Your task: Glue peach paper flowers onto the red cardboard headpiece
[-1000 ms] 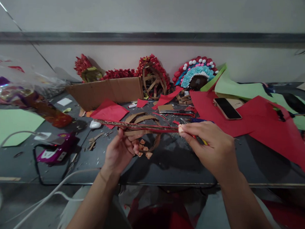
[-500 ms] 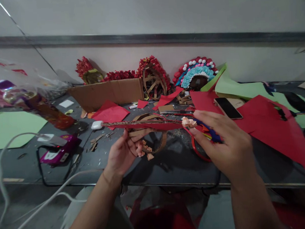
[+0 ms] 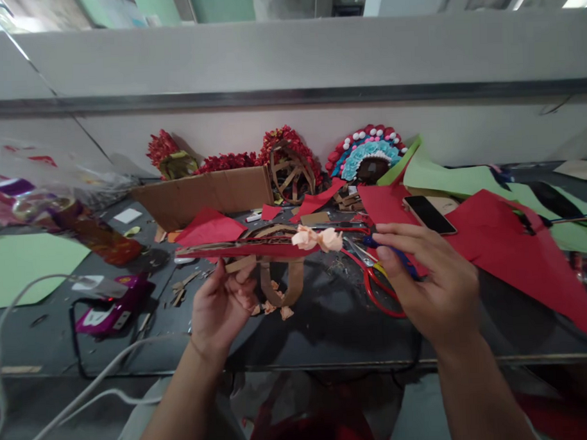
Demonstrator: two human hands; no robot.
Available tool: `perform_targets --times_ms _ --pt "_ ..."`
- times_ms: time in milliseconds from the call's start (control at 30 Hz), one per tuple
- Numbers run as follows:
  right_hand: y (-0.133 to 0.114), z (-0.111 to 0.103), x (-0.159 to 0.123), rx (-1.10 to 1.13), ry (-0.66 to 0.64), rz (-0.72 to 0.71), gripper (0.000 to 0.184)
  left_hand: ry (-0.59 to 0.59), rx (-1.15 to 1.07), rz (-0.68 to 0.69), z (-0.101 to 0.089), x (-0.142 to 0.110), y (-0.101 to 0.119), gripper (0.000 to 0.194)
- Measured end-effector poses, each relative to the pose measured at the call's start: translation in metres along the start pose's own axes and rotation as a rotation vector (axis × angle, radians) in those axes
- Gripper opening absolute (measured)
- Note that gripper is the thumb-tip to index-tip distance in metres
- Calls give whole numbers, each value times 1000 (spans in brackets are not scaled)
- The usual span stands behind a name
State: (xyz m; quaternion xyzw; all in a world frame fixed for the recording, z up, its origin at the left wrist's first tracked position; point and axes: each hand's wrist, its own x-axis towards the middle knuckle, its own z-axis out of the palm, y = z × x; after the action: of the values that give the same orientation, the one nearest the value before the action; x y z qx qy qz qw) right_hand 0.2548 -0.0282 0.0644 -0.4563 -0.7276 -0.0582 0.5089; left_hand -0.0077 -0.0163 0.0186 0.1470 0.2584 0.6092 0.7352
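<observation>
My left hand [image 3: 224, 302] is closed on a cardboard frame [image 3: 240, 263] with a red underside, held nearly edge-on above the table. A curved cardboard strip [image 3: 296, 284] hangs beneath it. Pale peach paper flowers [image 3: 318, 238] sit at the frame's right end; several smaller peach flowers [image 3: 286, 312] show below. To the right, my right hand [image 3: 428, 283] is open, thumb and fingers apart, clear of the flowers. Behind its fingers are red-handled scissors [image 3: 379, 297] and a partly hidden blue tool [image 3: 405, 261], whose kind I cannot make out.
A purple device [image 3: 114, 306] with a white plug and cables lies at left, near a bottle [image 3: 89, 230]. Behind stand a cardboard sheet [image 3: 206, 194] and a decorated headpiece [image 3: 368, 154]. A phone [image 3: 429, 215] rests on red paper [image 3: 511, 257] at right.
The cardboard frame and its flowers have shifted left with my left hand. My right fingers have come away from the flowers. My view has tilted up.
</observation>
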Motion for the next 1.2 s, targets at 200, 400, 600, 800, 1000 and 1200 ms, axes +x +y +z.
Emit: perform_targets --times_ms 200,400,600,800,1000,1200 --pt "1 2 0 27 -39 -4 13 5 -36 7 -5 -1 0 60" --pt "9 1 -1 -30 -77 60 11 2 -28 15 -8 1 1 50" --pt "59 -16 -6 -311 -232 474 23 -13 -8 31 -9 1 0 42" --pt "112 -19 -27 -475 -452 732 31 22 4 41 -7 2 0 46" --pt "132 1 -44 -427 -579 870 42 67 49 23 0 3 -2 41" --pt "140 13 -47 -266 -548 903 29 55 78 27 -3 4 -2 35"
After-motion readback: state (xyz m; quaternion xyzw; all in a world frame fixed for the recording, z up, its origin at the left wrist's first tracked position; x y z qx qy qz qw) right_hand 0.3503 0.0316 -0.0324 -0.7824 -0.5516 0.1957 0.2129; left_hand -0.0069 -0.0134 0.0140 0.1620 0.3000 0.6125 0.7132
